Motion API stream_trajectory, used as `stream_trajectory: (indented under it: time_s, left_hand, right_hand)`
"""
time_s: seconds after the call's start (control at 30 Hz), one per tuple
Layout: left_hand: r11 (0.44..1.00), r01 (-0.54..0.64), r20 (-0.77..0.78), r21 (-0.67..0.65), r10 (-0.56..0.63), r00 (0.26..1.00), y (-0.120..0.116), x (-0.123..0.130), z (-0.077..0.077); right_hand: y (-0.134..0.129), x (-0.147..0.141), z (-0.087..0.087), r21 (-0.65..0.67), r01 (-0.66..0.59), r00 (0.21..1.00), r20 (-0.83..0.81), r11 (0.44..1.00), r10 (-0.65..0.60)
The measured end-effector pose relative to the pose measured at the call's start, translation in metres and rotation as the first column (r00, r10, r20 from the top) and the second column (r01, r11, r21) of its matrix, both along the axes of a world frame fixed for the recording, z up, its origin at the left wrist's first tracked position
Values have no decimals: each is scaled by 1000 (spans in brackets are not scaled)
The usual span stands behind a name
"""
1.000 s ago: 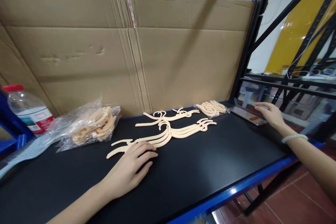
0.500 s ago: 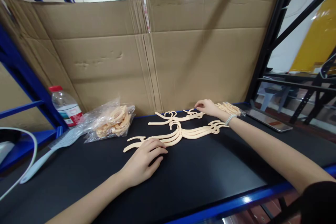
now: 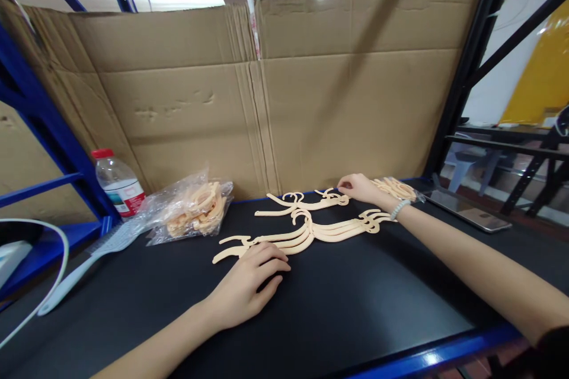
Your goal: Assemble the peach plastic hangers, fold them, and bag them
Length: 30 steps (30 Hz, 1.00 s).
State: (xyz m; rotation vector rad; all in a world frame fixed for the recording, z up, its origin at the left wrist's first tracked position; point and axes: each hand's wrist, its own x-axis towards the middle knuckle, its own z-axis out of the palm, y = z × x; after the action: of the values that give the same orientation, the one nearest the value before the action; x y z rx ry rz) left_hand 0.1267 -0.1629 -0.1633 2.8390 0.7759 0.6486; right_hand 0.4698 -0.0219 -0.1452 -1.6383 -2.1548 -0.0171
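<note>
Beige folding clothes hangers lie on a black tabletop. My left hand rests, open with its fingers spread, on the left arm of the nearer stack of hangers and hides part of it. Behind that stack lies another hanger, its hook upright-looking near the middle. The right end of this farther hanger is under the fingertips of my right hand. Those fingers are bent together in a pinch there; their exact hold is partly hidden. A beaded bracelet circles my right wrist.
A clear bag of beige hangers lies left, near a red-capped bottle and a pale blue fly swatter. Beyond my right wrist is another pile of beige parts beside a phone. Cardboard walls the back.
The camera view has shifted slightly, so everything sits a little lower and farther right. Both hands keep nearly the same places on the hangers.
</note>
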Motion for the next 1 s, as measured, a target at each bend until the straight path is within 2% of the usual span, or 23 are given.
stream_trajectory:
  time_s: [0.1, 0.2, 0.4, 0.63, 0.83, 1.0]
  left_hand:
    - [1000, 9, -1, 0, -9, 1000, 1, 1, -1]
    - [1000, 8, 9, 6, -8, 1000, 2, 2, -1]
    - [1000, 2, 10, 8, -2, 1000, 1, 1, -2]
    - [1000, 16, 29, 20, -17, 999, 0, 0, 0]
    - [999, 29, 50, 14, -30, 998, -1, -1, -1]
    - [1000, 30, 58, -1, -30, 998, 0, -2, -2]
  right_hand:
    - [-16, 16, 0, 26, 24, 1000, -12, 999, -24]
    - [-17, 25, -1, 8, 53, 999, -1, 999, -53]
    - [19, 6, -6, -120, 56, 997, 67, 991, -48]
    - [51, -15, -2, -360, 35, 988, 154, 932, 22]
    - [59, -17, 0, -410, 40, 987, 156, 911, 27]
    - [58, -19, -1, -392, 41, 993, 121, 919, 7]
